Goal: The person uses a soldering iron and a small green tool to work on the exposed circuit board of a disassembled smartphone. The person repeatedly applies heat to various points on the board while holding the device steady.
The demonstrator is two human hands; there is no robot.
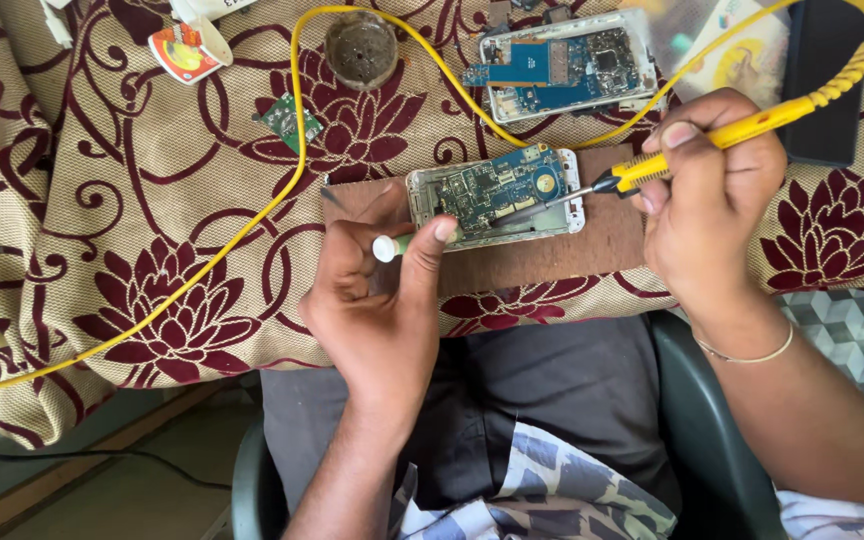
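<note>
Floral cloth [152, 290]: right hand [707, 205] grips soldering iron [712, 135]; left hand [377, 300] pinches half-hidden white-capped tool [389, 247].

Bright, even daylight (soft shadows), sharp focus throughout

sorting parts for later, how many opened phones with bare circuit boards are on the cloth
2. One opened phone lies on the brown board between the left hand and right hand; a second opened phone lies above it near the top edge. More may sit out of frame.
</note>
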